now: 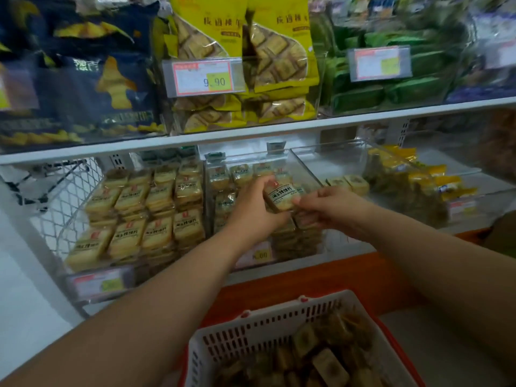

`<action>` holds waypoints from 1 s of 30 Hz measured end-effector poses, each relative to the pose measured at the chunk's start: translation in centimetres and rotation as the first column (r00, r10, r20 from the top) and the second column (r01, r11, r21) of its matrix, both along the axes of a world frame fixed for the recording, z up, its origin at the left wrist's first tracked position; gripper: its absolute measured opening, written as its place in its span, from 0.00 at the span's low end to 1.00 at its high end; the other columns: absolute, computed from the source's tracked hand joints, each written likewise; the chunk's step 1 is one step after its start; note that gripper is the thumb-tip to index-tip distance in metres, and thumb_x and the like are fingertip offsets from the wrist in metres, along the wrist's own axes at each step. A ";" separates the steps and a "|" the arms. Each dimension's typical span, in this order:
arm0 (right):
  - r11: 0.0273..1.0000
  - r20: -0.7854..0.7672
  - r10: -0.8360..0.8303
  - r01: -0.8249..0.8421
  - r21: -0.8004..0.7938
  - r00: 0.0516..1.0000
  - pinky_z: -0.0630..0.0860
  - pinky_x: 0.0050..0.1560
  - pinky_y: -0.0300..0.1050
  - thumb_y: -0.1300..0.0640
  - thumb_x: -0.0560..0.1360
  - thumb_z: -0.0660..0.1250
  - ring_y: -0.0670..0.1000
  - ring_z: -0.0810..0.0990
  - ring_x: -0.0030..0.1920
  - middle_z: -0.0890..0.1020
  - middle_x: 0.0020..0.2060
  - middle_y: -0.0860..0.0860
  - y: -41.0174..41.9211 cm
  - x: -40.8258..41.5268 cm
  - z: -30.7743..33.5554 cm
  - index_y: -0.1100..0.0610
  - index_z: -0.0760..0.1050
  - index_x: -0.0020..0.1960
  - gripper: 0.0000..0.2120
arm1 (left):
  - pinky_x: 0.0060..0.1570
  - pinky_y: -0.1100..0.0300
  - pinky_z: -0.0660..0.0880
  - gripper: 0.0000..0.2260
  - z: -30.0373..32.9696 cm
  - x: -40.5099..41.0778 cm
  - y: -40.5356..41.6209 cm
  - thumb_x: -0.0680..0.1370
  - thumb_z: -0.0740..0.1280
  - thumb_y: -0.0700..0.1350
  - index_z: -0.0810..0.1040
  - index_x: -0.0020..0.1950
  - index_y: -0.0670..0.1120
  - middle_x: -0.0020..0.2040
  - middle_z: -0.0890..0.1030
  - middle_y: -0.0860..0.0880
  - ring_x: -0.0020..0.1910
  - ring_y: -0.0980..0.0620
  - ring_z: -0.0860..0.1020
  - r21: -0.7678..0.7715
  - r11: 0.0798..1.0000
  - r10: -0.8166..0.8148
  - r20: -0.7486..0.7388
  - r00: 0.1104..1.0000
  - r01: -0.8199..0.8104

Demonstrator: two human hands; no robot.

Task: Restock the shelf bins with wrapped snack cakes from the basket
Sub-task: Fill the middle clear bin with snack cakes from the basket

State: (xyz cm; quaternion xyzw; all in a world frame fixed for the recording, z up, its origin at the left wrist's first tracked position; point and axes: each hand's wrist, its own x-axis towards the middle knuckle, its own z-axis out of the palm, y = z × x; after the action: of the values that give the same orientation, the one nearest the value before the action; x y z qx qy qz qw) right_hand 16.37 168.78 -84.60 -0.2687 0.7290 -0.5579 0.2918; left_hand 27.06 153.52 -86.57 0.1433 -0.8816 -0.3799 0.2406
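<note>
Both hands' fingers (300, 201) pinch one snack cake (282, 197) over the middle bin (296, 155): light, soft, slippery-wrapped, best held by edges.

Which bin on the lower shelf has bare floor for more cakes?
The third clear bin is mostly bare, holding a few cakes at its back. The left bin is packed. The middle bin, where both hands hold a cake, is nearly full.

head cam | looks forward and down | near shelf bins (251, 169) | basket (279, 325) at bottom edge
</note>
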 end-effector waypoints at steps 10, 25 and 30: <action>0.953 -0.365 -0.302 0.279 -0.116 0.881 0.67 0.26 0.33 0.58 0.76 0.71 0.47 0.71 0.29 0.72 0.32 0.49 -4.4 -8.9 -2.0 0.53 0.76 0.47 0.04 | 0.57 0.62 0.74 0.25 0.0 -11.2 -5.6 0.73 0.75 0.38 0.68 0.67 0.46 0.66 0.73 0.47 0.59 0.52 0.74 0.072 0.997 -0.012 0.017 1.000 0.011; 0.929 -0.095 -0.331 0.307 -0.207 0.939 0.65 0.22 0.33 0.62 0.76 0.67 0.40 0.68 0.20 0.74 0.32 0.49 -5.5 -10.1 -4.3 0.50 0.76 0.45 0.07 | 0.54 0.61 0.68 0.25 -1.7 -17.6 -9.3 0.78 0.69 0.44 0.69 0.74 0.50 0.69 0.72 0.45 0.63 0.46 0.74 -0.217 0.976 0.057 0.186 0.981 -0.016; 0.930 -0.087 -0.328 0.305 -0.205 0.941 0.64 0.20 0.32 0.63 0.76 0.67 0.39 0.67 0.18 0.73 0.30 0.49 -5.3 -9.8 -4.1 0.51 0.76 0.44 0.07 | 0.72 0.48 0.63 0.29 -2.0 -17.7 -9.1 0.78 0.68 0.49 0.62 0.78 0.54 0.77 0.63 0.44 0.74 0.42 0.63 -0.491 0.867 0.098 0.336 0.937 0.086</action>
State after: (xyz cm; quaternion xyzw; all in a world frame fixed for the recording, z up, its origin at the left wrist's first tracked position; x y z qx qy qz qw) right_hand 6.53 163.44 -88.68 -0.2069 0.7230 -0.6468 0.1270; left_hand 9.40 144.39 -88.53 0.1442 -0.9776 -0.1068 0.1098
